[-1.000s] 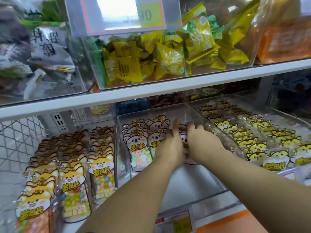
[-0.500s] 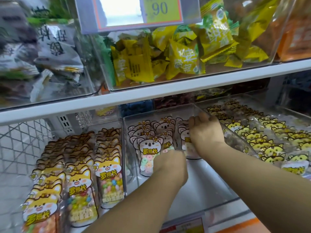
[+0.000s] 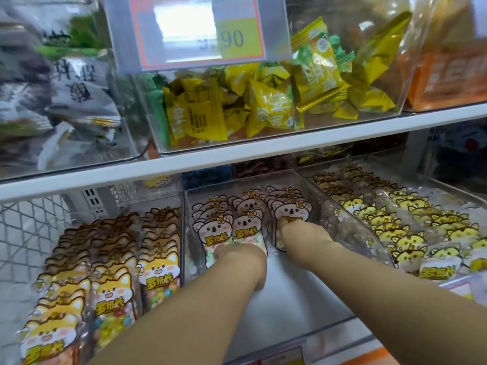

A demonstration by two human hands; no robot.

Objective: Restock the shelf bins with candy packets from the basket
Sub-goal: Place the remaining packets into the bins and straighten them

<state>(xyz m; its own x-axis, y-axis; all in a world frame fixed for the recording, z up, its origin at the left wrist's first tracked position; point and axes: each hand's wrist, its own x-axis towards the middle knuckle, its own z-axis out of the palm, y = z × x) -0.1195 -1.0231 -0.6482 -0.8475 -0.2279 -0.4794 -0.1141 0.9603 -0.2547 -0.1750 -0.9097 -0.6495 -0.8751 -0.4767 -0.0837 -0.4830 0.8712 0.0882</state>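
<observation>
A clear middle bin point(image 3: 340, 214) on the lower shelf holds three short rows of pink koala candy packets point(image 3: 217, 230) at its back; its front floor is bare. My left hand point(image 3: 238, 262) lies low in the bin, fingers curled over the bottom of the front packets of the left and middle rows. My right hand point(image 3: 300, 233) reaches further in and pinches the front koala packet of the right row point(image 3: 288, 210), thumb on its face. The lower halves of these packets are hidden by my hands.
Left of this bin stand rows of orange fox packets point(image 3: 158, 275); to the right is a bin of yellow cat packets point(image 3: 411, 254). The white upper shelf edge point(image 3: 263, 154) overhangs, carrying a bin of yellow wrapped sweets point(image 3: 268, 109) and a price tag point(image 3: 197, 30).
My left hand has drawn back and down from the right row to the front of the left and middle rows. My right hand has shifted lower on the right row's front packet.
</observation>
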